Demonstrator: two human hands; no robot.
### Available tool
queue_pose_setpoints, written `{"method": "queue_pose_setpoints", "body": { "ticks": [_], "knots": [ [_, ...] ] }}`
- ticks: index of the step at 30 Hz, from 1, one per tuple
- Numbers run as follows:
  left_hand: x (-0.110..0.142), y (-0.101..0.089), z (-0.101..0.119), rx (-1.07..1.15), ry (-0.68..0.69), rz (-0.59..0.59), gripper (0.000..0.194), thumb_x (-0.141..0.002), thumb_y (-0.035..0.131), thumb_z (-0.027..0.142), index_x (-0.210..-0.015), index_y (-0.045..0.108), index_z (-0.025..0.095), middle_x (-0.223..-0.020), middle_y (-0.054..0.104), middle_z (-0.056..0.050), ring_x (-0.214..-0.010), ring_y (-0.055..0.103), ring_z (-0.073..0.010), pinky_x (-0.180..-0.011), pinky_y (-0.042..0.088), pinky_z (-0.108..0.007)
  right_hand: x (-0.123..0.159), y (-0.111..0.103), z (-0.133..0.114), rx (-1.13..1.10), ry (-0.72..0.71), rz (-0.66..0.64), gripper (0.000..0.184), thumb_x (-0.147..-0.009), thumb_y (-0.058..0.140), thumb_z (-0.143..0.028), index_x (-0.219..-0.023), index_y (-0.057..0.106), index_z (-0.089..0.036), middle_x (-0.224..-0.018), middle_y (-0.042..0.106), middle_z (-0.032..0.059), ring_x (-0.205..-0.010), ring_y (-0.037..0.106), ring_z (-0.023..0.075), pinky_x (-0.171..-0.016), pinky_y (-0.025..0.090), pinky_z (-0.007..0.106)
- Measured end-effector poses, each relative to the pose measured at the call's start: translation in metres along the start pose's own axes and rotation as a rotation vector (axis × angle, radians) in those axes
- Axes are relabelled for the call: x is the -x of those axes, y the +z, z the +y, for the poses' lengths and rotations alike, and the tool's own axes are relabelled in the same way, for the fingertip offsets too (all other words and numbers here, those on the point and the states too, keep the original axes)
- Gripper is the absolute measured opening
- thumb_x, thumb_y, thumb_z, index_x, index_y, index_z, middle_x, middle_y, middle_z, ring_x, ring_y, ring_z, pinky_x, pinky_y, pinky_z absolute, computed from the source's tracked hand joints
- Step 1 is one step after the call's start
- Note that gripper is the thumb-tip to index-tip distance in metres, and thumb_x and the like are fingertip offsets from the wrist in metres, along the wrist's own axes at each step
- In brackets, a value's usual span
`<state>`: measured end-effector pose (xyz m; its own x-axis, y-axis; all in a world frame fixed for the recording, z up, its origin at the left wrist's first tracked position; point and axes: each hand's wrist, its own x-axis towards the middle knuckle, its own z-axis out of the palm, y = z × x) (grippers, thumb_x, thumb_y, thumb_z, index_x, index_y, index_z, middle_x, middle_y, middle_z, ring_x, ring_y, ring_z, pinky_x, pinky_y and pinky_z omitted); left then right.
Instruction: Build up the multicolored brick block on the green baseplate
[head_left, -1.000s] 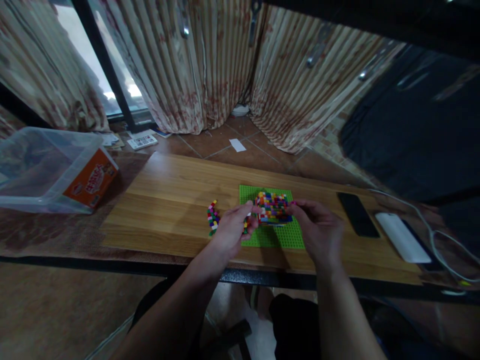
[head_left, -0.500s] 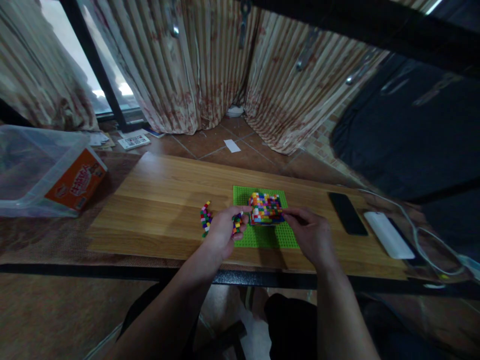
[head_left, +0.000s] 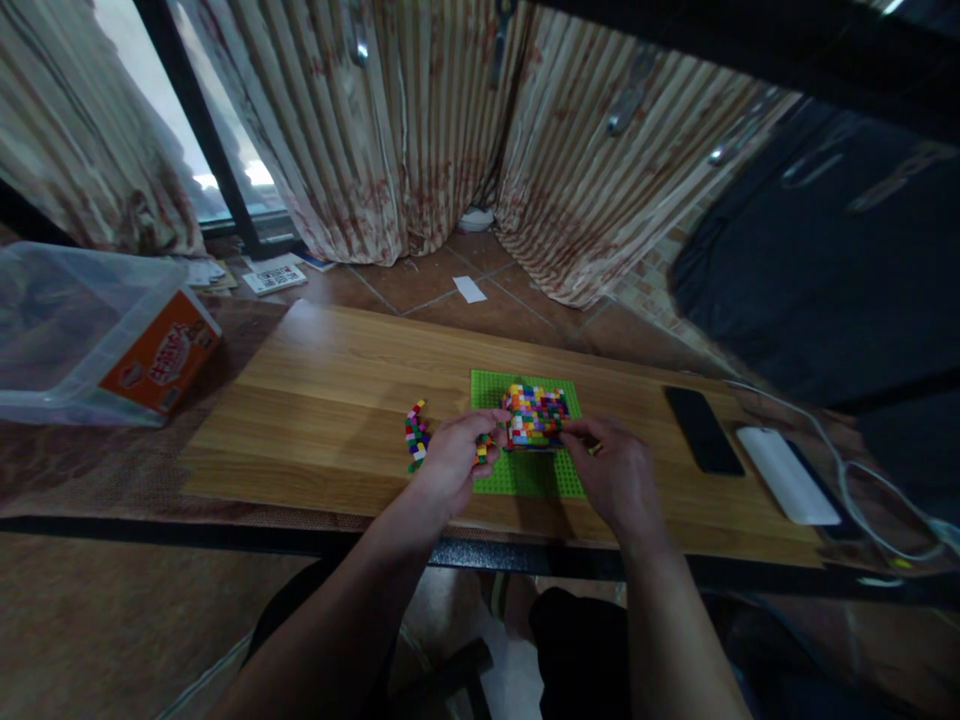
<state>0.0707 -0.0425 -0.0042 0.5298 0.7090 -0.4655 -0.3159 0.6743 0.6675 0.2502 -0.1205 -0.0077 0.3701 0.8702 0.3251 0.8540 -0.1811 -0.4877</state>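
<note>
A many-coloured brick block (head_left: 535, 414) stands on a green baseplate (head_left: 525, 472) on the wooden board (head_left: 322, 400). My left hand (head_left: 451, 462) is closed round a small strip of coloured bricks (head_left: 483, 449) and touches the block's left side. My right hand (head_left: 616, 470) has its fingers pinched against the block's right front corner; what they hold, if anything, is hidden. A curved row of coloured bricks (head_left: 415, 436) lies on the board just left of my left hand.
A clear plastic bin (head_left: 82, 330) with an orange label sits at the far left. A black phone (head_left: 703, 430), a white device (head_left: 787, 474) and a cable (head_left: 862, 480) lie at the right. Curtains and tiled floor lie beyond the board.
Both hands have stayed at the block's sides. My right hand has drawn slightly nearer the block's front corner. The view has shifted a little.
</note>
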Motion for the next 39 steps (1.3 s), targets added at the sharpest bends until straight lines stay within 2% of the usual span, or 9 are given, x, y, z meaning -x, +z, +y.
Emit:
{"method": "queue_pose_setpoints", "body": {
  "ticks": [3, 9, 13, 16, 21, 25, 29, 33, 39],
  "knots": [
    [0.001, 0.0, 0.0, -0.001, 0.004, 0.004, 0.019, -0.074, 0.056, 0.015, -0.089, 0.067, 0.012, -0.064, 0.053, 0.0, -0.046, 0.039, -0.0046, -0.042, 0.012, -0.02, 0.0, 0.0, 0.002, -0.013, 0.053, 0.005, 0.023, -0.082, 0.057, -0.037, -0.079, 0.071, -0.019, -0.083, 0.069, 0.0066, -0.072, 0.061, 0.0203, -0.07, 0.045, 0.034],
    [0.002, 0.004, 0.0, -0.025, 0.007, 0.045, 0.014, -0.077, 0.059, 0.014, -0.088, 0.066, 0.012, -0.067, 0.059, -0.002, -0.045, 0.041, -0.004, -0.043, 0.014, -0.02, -0.001, -0.002, 0.009, -0.165, 0.252, -0.041, 0.029, -0.075, 0.064, -0.046, -0.079, 0.072, -0.019, -0.075, 0.07, 0.0051, -0.065, 0.061, 0.019, -0.064, 0.045, 0.032],
    [0.001, 0.003, -0.001, -0.015, 0.021, 0.035, 0.01, -0.079, 0.062, 0.018, -0.087, 0.065, 0.012, -0.067, 0.06, -0.002, -0.045, 0.041, -0.0035, -0.043, 0.014, -0.019, -0.003, -0.005, 0.011, -0.236, 0.316, 0.001, 0.033, -0.077, 0.062, -0.049, -0.081, 0.071, -0.017, -0.075, 0.071, 0.0068, -0.067, 0.063, 0.0203, -0.063, 0.045, 0.032],
    [0.0, 0.002, -0.003, -0.013, 0.039, 0.025, 0.01, -0.079, 0.064, 0.021, -0.083, 0.065, 0.012, -0.067, 0.061, -0.002, -0.045, 0.04, -0.0033, -0.042, 0.014, -0.019, -0.004, -0.004, 0.009, -0.251, 0.332, 0.019, 0.036, -0.077, 0.062, -0.052, -0.08, 0.071, -0.017, -0.074, 0.072, 0.0081, -0.065, 0.064, 0.0204, -0.06, 0.045, 0.031],
    [-0.001, 0.001, -0.005, -0.019, 0.064, -0.009, 0.014, -0.076, 0.069, 0.024, -0.075, 0.063, 0.012, -0.07, 0.063, -0.003, -0.045, 0.04, -0.0024, -0.041, 0.014, -0.018, -0.006, 0.003, 0.01, -0.204, 0.348, -0.025, 0.037, -0.076, 0.063, -0.053, -0.079, 0.071, -0.017, -0.073, 0.072, 0.0075, -0.063, 0.063, 0.0198, -0.06, 0.044, 0.031],
    [-0.002, 0.002, -0.005, -0.017, 0.068, -0.026, 0.017, -0.075, 0.071, 0.025, -0.071, 0.062, 0.011, -0.07, 0.063, -0.003, -0.045, 0.04, -0.0022, -0.041, 0.015, -0.018, -0.006, 0.009, 0.016, -0.266, 0.372, -0.015, 0.037, -0.073, 0.066, -0.052, -0.079, 0.071, -0.016, -0.072, 0.071, 0.0074, -0.064, 0.063, 0.0191, -0.06, 0.045, 0.03],
    [-0.001, 0.001, -0.005, 0.008, 0.056, -0.065, 0.019, -0.073, 0.074, 0.028, -0.073, 0.065, 0.012, -0.07, 0.063, -0.002, -0.046, 0.039, -0.0018, -0.041, 0.015, -0.018, -0.006, 0.015, 0.021, -0.363, 0.445, -0.018, 0.038, -0.07, 0.069, -0.052, -0.08, 0.071, -0.015, -0.071, 0.07, 0.0067, -0.061, 0.063, 0.0179, -0.054, 0.047, 0.028],
    [0.0, 0.001, -0.004, 0.024, 0.051, -0.061, 0.021, -0.071, 0.076, 0.027, -0.082, 0.067, 0.012, -0.07, 0.062, -0.001, -0.046, 0.039, -0.0015, -0.041, 0.014, -0.018, -0.004, 0.018, 0.022, -0.422, 0.441, -0.021, 0.037, -0.072, 0.068, -0.05, -0.082, 0.069, -0.014, -0.07, 0.069, 0.0059, -0.056, 0.062, 0.0166, -0.048, 0.047, 0.026],
    [0.003, 0.002, -0.003, 0.03, 0.017, -0.073, 0.017, -0.073, 0.071, 0.025, -0.081, 0.068, 0.011, -0.071, 0.063, -0.003, -0.046, 0.037, -0.0014, -0.041, 0.014, -0.017, -0.004, 0.008, 0.014, -0.254, 0.358, 0.032, 0.037, -0.075, 0.067, -0.051, -0.084, 0.072, -0.015, -0.076, 0.071, 0.0085, -0.064, 0.065, 0.0194, -0.059, 0.049, 0.03]
  ]
}}
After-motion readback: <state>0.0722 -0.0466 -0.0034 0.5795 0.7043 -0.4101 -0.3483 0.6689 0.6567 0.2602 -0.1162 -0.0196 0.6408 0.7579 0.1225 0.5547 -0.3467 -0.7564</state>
